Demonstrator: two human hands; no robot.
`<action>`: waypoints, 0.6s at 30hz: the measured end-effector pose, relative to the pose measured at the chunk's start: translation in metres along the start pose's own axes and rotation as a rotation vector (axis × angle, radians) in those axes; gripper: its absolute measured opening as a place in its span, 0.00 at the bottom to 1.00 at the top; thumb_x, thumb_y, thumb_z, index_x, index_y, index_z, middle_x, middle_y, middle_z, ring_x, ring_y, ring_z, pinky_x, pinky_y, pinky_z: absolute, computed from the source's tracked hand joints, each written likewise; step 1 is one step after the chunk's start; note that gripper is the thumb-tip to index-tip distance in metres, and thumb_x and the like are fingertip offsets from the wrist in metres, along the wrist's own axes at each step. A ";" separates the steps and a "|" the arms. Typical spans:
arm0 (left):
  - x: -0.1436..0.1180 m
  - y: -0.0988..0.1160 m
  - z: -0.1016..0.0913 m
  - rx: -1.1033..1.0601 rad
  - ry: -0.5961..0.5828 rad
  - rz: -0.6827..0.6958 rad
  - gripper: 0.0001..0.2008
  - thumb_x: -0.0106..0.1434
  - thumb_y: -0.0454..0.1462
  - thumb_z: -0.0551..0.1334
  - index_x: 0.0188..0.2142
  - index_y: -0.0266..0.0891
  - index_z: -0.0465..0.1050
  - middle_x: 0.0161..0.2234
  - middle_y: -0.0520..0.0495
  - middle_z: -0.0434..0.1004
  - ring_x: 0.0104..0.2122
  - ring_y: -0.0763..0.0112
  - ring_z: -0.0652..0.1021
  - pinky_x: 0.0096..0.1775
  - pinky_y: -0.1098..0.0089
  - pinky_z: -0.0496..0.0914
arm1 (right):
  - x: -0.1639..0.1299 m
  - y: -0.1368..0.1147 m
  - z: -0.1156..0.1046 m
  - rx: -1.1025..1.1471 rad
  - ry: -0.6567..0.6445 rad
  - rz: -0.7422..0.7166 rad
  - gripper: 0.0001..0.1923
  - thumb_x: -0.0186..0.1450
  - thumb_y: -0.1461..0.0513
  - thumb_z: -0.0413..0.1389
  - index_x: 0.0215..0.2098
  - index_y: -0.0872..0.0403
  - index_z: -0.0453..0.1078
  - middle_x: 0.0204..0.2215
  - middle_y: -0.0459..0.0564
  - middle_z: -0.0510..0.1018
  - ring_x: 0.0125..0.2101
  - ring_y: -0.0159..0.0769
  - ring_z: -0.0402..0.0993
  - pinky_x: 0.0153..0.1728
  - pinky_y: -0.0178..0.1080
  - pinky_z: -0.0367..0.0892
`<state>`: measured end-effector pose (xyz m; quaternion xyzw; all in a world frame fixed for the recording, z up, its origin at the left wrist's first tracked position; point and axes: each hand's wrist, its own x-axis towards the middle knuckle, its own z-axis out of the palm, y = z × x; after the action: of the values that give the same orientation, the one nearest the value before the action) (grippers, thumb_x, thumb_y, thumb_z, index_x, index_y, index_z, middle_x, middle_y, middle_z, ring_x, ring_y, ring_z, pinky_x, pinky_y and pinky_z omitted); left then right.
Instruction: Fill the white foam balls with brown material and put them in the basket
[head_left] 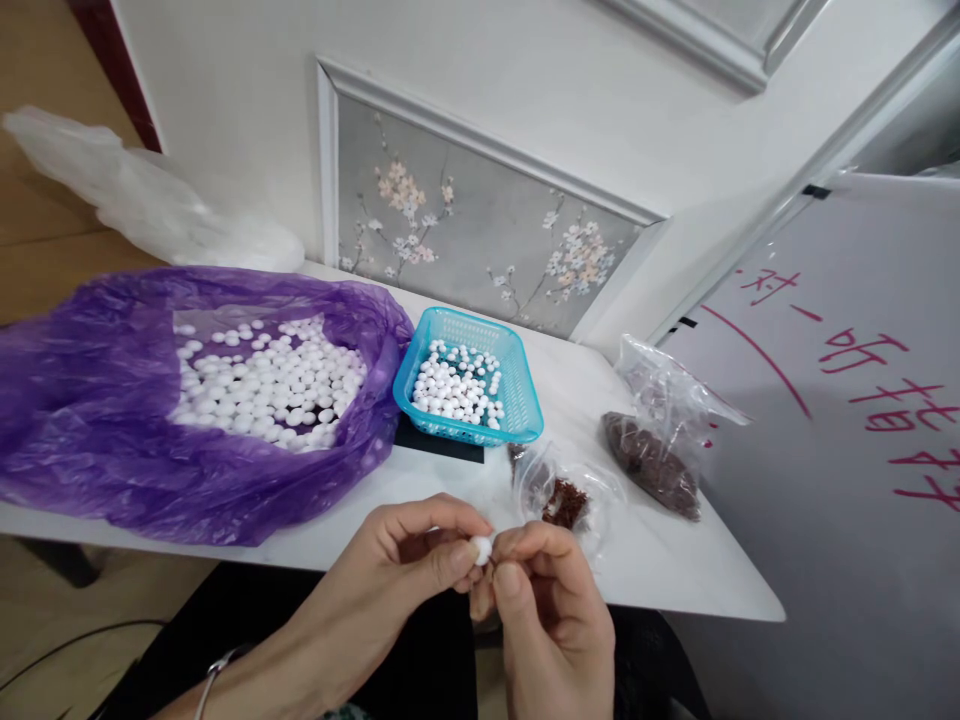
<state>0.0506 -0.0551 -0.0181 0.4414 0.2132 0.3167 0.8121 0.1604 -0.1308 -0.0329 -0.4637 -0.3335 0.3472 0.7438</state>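
Observation:
My left hand [409,575] and my right hand [551,610] meet just in front of the white table's near edge, pinching one small white bead [481,547] between their fingertips. Behind them on the table lies a small clear bag of dark red bits [564,497]. A turquoise basket [517,375] holding several white beads stands further back. To its left a purple plastic bag [105,440] lies open with a heap of white beads [270,380] inside.
A larger clear bag of brown bits [654,455] lies at the table's right end. A white board with red writing [847,400] leans on the right. A crumpled clear bag [150,200] sits at the back left, against a wall with a floral panel [480,230].

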 end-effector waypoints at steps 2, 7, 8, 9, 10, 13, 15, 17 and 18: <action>-0.001 0.000 -0.002 0.043 0.001 0.026 0.05 0.61 0.39 0.68 0.34 0.42 0.82 0.31 0.51 0.73 0.29 0.74 0.72 0.36 0.73 0.68 | 0.000 0.000 0.000 -0.001 0.003 0.008 0.04 0.66 0.58 0.61 0.34 0.49 0.71 0.26 0.40 0.74 0.23 0.25 0.70 0.26 0.29 0.67; 0.000 0.002 -0.005 0.172 0.055 0.109 0.02 0.57 0.36 0.70 0.31 0.43 0.84 0.35 0.49 0.73 0.34 0.72 0.74 0.38 0.75 0.70 | -0.001 -0.002 0.002 -0.042 0.039 0.018 0.06 0.64 0.57 0.62 0.34 0.50 0.71 0.25 0.41 0.73 0.22 0.25 0.69 0.25 0.29 0.67; 0.001 0.002 -0.005 0.179 0.061 0.112 0.02 0.57 0.35 0.70 0.31 0.43 0.84 0.35 0.49 0.73 0.34 0.72 0.74 0.38 0.75 0.70 | -0.001 -0.002 0.002 -0.053 0.042 0.021 0.07 0.64 0.57 0.63 0.34 0.50 0.71 0.25 0.41 0.73 0.22 0.25 0.69 0.25 0.29 0.67; 0.001 0.002 -0.005 0.181 0.065 0.112 0.02 0.57 0.35 0.70 0.31 0.44 0.84 0.35 0.49 0.73 0.34 0.72 0.75 0.38 0.75 0.71 | -0.001 -0.003 0.002 -0.060 0.040 0.025 0.07 0.64 0.57 0.63 0.33 0.51 0.71 0.24 0.41 0.73 0.21 0.26 0.69 0.25 0.29 0.67; 0.001 0.002 -0.005 0.178 0.066 0.109 0.03 0.57 0.35 0.71 0.31 0.44 0.85 0.35 0.49 0.73 0.34 0.72 0.75 0.38 0.75 0.71 | 0.000 -0.003 0.002 -0.065 0.033 0.030 0.07 0.64 0.57 0.63 0.33 0.51 0.71 0.24 0.41 0.73 0.21 0.25 0.69 0.25 0.29 0.67; 0.000 0.001 -0.006 0.159 0.060 0.101 0.03 0.57 0.35 0.70 0.31 0.46 0.85 0.36 0.50 0.73 0.34 0.73 0.76 0.38 0.76 0.72 | 0.000 -0.005 0.001 -0.056 -0.001 0.064 0.08 0.63 0.57 0.63 0.33 0.51 0.70 0.23 0.40 0.72 0.22 0.25 0.70 0.25 0.28 0.67; -0.001 0.001 -0.006 0.154 0.055 0.091 0.03 0.57 0.35 0.70 0.31 0.45 0.85 0.36 0.50 0.73 0.33 0.74 0.76 0.36 0.76 0.72 | 0.001 -0.005 0.000 -0.040 -0.020 0.088 0.09 0.63 0.56 0.63 0.32 0.51 0.70 0.23 0.40 0.72 0.22 0.25 0.70 0.25 0.28 0.67; -0.002 0.003 -0.006 0.157 0.050 0.088 0.03 0.56 0.35 0.70 0.31 0.45 0.85 0.36 0.50 0.72 0.31 0.75 0.76 0.34 0.76 0.73 | 0.001 -0.004 0.000 -0.016 -0.041 0.109 0.09 0.64 0.55 0.62 0.33 0.51 0.70 0.23 0.40 0.72 0.22 0.25 0.71 0.26 0.29 0.67; -0.001 0.003 -0.006 0.159 0.044 0.089 0.03 0.56 0.35 0.71 0.31 0.45 0.85 0.36 0.50 0.72 0.30 0.75 0.76 0.34 0.76 0.73 | 0.002 -0.004 0.000 -0.002 -0.053 0.117 0.10 0.64 0.55 0.62 0.33 0.51 0.70 0.23 0.40 0.72 0.22 0.25 0.71 0.26 0.29 0.67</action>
<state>0.0450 -0.0516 -0.0183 0.5064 0.2356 0.3440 0.7548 0.1625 -0.1308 -0.0292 -0.4738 -0.3256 0.4021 0.7126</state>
